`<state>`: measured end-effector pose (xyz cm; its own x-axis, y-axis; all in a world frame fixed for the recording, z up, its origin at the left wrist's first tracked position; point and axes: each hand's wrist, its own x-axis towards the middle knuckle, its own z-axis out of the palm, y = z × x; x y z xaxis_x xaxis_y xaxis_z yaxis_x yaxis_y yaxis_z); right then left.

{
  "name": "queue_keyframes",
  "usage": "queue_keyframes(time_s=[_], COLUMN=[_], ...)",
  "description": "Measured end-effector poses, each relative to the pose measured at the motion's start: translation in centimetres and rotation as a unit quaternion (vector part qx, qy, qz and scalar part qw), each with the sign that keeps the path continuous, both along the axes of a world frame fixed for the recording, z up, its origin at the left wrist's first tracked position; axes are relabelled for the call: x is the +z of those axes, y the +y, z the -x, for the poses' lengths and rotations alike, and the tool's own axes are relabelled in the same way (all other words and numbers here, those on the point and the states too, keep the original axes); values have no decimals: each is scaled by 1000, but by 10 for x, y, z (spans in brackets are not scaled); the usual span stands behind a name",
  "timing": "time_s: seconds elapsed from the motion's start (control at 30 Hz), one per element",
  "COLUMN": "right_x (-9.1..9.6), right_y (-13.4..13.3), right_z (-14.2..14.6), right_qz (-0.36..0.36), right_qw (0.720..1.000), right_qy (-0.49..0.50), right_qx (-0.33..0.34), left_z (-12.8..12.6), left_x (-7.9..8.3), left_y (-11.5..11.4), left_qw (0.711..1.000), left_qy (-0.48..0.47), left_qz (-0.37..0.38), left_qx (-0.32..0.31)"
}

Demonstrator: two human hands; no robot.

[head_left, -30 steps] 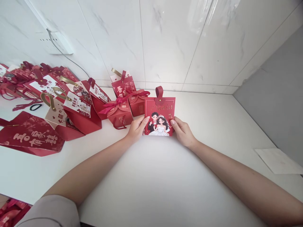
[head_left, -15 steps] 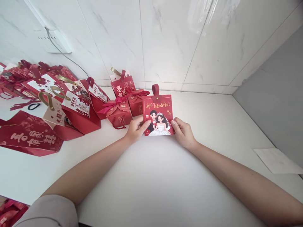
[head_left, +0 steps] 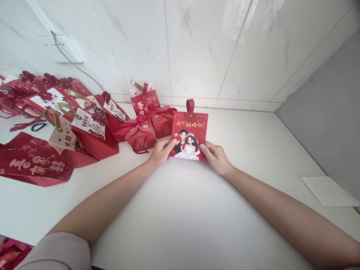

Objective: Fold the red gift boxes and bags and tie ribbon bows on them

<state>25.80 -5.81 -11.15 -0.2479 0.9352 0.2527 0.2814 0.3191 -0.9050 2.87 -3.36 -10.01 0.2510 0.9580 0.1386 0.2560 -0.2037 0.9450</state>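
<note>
Between my hands is a red wedding gift box with a small dark red strap loop on top, gold lettering and a cartoon bride and groom on its front. My left hand grips its lower left edge, thumb on the front. On the lower right edge, my right hand holds it the same way. The fingers behind the box are hidden. Just left of it stand two red boxes tied with ribbon bows, the nearer ribboned box having a twisted cord handle.
Several red gift boxes with strap handles crowd the left of the white table. A taller red box stands near the tiled wall. A white sheet lies at the right edge. A cable hangs from the wall socket.
The held box has shifted slightly right and tilted a little clockwise, its loop leaning right. Both hands keep their grip; the left thumb sits slightly higher.
</note>
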Motion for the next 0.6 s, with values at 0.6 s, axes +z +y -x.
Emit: queue_keyframes(time_s=[0.6], right_x=[-2], right_y=[2], right_z=[-1], right_qz=[6], right_qw=[1000], right_qy=[-12], right_qx=[-2], left_z=[-1], left_x=[-2], left_y=[2], left_qw=[999], left_qy=[-17], left_qz=[30], left_qx=[-3])
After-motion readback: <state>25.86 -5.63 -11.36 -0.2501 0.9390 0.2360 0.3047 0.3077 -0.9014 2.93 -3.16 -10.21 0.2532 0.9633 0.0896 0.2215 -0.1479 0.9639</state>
